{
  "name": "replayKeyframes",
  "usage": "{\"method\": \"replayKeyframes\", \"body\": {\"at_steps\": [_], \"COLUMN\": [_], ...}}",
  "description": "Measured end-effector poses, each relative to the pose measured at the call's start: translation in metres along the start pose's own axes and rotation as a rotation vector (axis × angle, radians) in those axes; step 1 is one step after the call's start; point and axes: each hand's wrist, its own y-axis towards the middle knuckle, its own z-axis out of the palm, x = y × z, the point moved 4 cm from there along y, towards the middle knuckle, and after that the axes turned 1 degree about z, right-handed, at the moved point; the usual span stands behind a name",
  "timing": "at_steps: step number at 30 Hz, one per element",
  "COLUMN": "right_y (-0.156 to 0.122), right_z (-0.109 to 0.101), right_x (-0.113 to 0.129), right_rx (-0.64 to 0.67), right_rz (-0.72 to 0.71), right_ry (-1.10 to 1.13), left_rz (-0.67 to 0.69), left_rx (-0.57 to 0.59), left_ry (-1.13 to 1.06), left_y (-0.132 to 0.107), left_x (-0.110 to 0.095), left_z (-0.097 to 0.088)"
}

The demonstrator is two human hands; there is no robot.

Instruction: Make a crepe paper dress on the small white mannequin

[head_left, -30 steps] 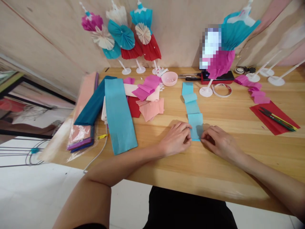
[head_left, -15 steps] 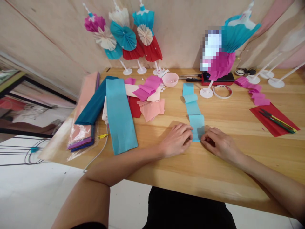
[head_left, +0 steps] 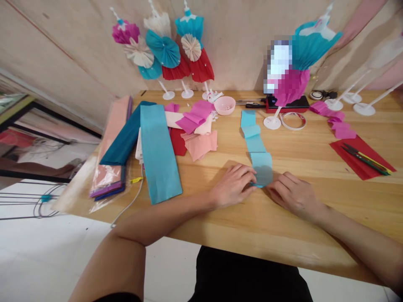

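Blue paper strip (head_left: 261, 167) runs far to near, its near end between your hands.
Fingers curled: left hand (head_left: 233, 186) touches it, right hand (head_left: 294, 195) just beside; hold unclear.

My craft workshop, a long wooden worktable (head_left: 195, 178) before me, crepe paper sheets (head_left: 157, 151) piled toward its left end, miniature paper dresses (head_left: 163, 48) on white stands (head_left: 168, 95) along its far edge

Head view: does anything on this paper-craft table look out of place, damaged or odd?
Yes, one thing: a pixelated block covers part of the teal and magenta paper dress, hiding whatever stands there. Otherwise, the pale blue crepe strip lies in overlapping folds, which looks deliberate, not damaged.
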Motion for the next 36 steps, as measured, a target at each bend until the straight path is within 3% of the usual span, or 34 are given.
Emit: {"method": "replayKeyframes", "body": {"at_steps": [6,12,17,21,29,33,36], "right_y": [-0.002,-0.002,-0.003,-0.005,-0.005,-0.008,-0.01], "right_z": [-0.001,-0.004,-0.004,-0.004,-0.007,-0.006,-0.001], "right_x": [0.003,0.003,-0.003,-0.005,-0.003,-0.008,-0.012], "right_rx": [-0.034,-0.088,-0.117,-0.129,-0.14,-0.186,-0.207], "right_rz": [-0.029,0.0,0.115,0.16,0.174,0.351,0.53], "right_ry": [-0.01,0.027,0.072,0.092,0.137,0.283,0.568], "left_rz": [-0.024,-0.137,-0.223,-0.303,-0.351,-0.363,-0.401], "left_rx": [-0.01,-0.023,0.004,-0.05,-0.11,-0.214,-0.255], "left_ry": [0.009,-0.008,-0.407,-0.754,-0.981,-1.003,-1.013], "left_y": [0.001,-0.001,-0.003,-0.001,0.006,0.009,0.013], "left_x": [0.0,0.0,0.001,0.005,0.003,0.001,0.002], "left_z": [-0.001,-0.004,0.0,0.004,0.007,0.002,0.0]}}
